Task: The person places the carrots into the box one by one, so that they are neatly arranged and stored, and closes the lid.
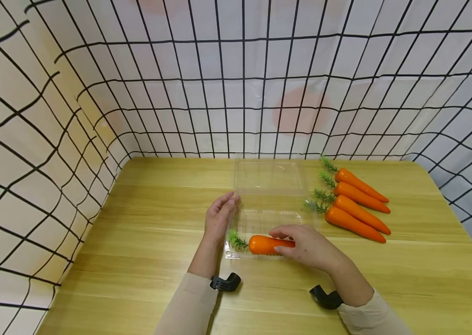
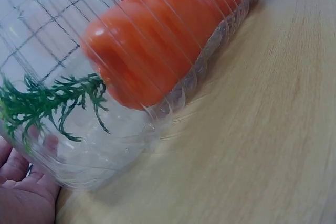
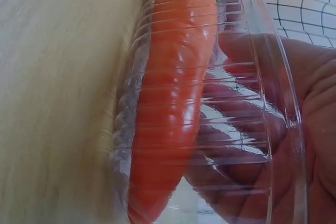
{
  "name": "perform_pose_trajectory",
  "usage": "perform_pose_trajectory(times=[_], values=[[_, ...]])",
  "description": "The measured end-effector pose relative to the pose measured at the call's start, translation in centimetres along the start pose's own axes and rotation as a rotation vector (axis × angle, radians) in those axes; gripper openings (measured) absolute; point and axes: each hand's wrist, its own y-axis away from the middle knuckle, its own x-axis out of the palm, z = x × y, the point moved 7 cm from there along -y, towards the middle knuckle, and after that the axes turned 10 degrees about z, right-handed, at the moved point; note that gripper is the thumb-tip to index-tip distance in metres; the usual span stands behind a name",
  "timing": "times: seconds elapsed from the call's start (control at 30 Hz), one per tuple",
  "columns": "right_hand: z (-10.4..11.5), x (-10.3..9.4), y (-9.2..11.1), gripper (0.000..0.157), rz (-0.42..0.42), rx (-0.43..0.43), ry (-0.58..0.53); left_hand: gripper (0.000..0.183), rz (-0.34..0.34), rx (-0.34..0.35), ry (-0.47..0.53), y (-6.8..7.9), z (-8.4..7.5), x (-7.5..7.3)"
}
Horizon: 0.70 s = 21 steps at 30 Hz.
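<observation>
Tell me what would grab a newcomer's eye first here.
Probably the four bright orange carrots lying side by side on the right of the wooden table, leafy tops pointing left. Next, a fifth carrot along the near side of the open clear container, held by the right hand. Then the black wire grid rising behind the table.

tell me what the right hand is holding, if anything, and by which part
The right hand holds an orange carrot around the middle of its body.
</observation>
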Motion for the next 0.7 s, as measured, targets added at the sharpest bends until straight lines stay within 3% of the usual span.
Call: perform_pose_trajectory(times=[0.3,0.47,0.7], values=[[-0.4,-1.7,0.8,0.040,-0.019,0.030,-0.119,0.042,-0.004,0.005,0.008,0.1,-0.2,0.0],[-1.7,-4.8,2.4,0.038,-0.154,0.029,-0.123,0.042,0.000,0.006,0.010,0.1,-0.1,0.0],[-6.4,-9.8,6.6,0.040,-0.398,0.127,-0.110,0.041,-0.007,0.003,0.009,0.2,-0.2,0.0]])
